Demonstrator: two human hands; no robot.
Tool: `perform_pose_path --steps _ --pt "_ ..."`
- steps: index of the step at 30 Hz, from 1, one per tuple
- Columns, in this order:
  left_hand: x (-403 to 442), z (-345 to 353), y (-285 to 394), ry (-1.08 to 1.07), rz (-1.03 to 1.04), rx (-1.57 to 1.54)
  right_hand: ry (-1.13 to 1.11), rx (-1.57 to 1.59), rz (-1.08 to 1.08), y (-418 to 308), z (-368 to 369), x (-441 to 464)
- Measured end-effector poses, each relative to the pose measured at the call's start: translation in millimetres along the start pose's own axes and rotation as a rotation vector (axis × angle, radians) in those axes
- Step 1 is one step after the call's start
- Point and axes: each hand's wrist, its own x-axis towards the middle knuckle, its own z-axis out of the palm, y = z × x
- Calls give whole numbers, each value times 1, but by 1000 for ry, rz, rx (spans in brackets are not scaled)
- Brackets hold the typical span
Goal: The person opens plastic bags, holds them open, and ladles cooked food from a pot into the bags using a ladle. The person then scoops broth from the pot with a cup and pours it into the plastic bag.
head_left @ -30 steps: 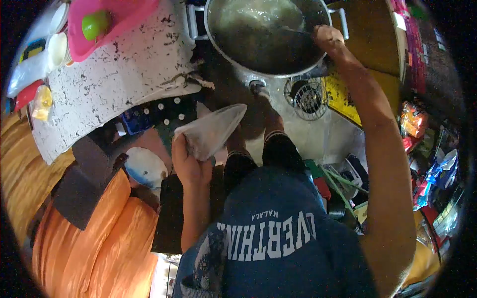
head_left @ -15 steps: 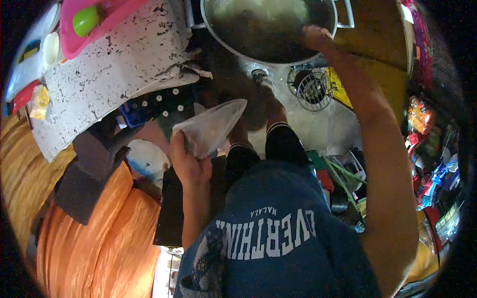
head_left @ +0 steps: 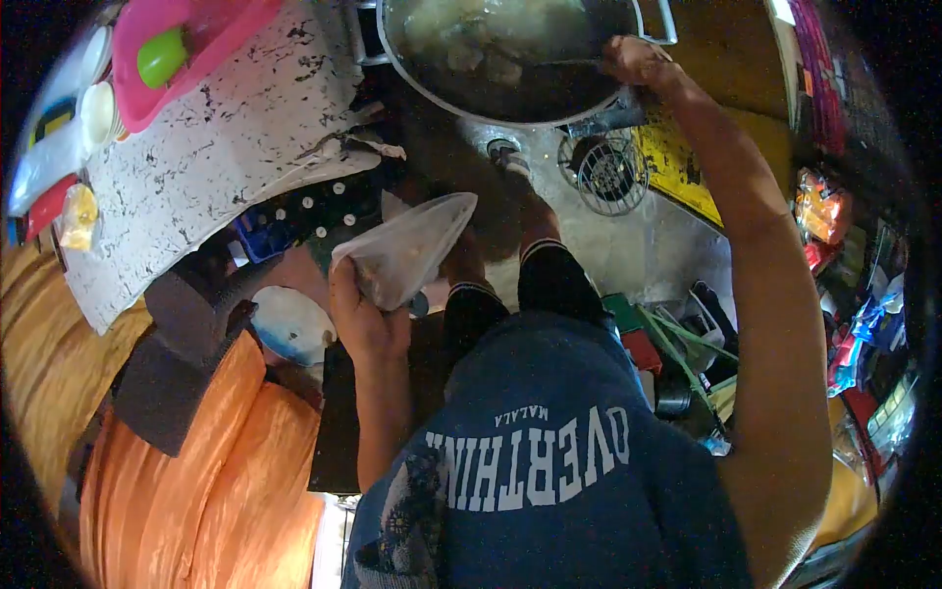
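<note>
My left hand (head_left: 371, 319) is closed around a clear plastic bag (head_left: 417, 250), whose pointed corner sticks out to the right. Something pale seems to lie in the bag, too blurred to name. At the top, my right hand (head_left: 638, 61) is closed over the right side of a large metal pot (head_left: 471, 110). It grips a thin-handled utensil (head_left: 564, 63) that reaches left into the pot; its far end is hidden, so I cannot tell its kind. Cloudy broth with brownish chunks (head_left: 486, 64) fills the pot.
A worn white tabletop (head_left: 226, 147) at left carries a pink basin (head_left: 211, 49) with a green bowl (head_left: 162, 57). Below the pot stands a round wire fan guard (head_left: 610, 177). Orange cloth (head_left: 216, 471) hangs lower left. Assorted packets (head_left: 822, 211) crowd the right side.
My right hand has moved slightly up and right against the pot. The utensil's handle and chunks in the broth now show more clearly. My left hand still holds the bag.
</note>
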Motion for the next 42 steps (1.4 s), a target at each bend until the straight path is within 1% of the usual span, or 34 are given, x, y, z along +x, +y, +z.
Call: perform_pose_path --steps 3,5,6,8,9,11,12,13,15,20,24,26,28,29,30,34,36,40,42 --pt "1 -3 0 -6 1 -1 -2 -26 62 6 10 9" --pt "-2 4 2 0 8 -4 -94 115 89 17 22 17" --pt "-3 7 3 4 15 -11 -94 117 89 15 20 15" --pt "-4 8 3 25 12 -14 -1 141 171 12 16 10" --pt "-5 7 4 47 10 -18 -3 145 171 5 13 8" --pt "-3 0 2 31 11 8 150 -109 149 -10 8 6" --pt "-3 -2 2 11 11 33 168 -180 143 -14 10 6" --pt "-2 -3 2 7 10 36 133 -182 124 -21 15 6" --pt "-1 -4 1 -6 1 7 28 -133 83 -30 26 6" --pt "-2 -8 2 -10 1 19 -59 -52 44 -39 45 12" --pt "-4 -5 3 2 -10 0 -73 39 -9 -19 54 13" --pt "-5 0 4 22 -12 -11 -1 211 -43 15 94 17" --pt "-5 4 4 43 -10 -22 73 383 -80 12 87 11" --pt "-5 4 4 56 -21 -11 8 271 10 -17 49 -4" --pt "-5 5 5 69 -31 -1 -57 160 100 -33 27 -13" --pt "-7 12 6 25 -30 -36 -16 165 66 -20 41 -17" --pt "-8 18 7 -42 -7 -44 -27 161 90 -17 43 -23" --pt "-15 44 14 -20 -29 -35 -35 151 117 -11 36 -39" --pt "-18 65 18 -48 -24 -44 -72 253 80 -6 26 -48"
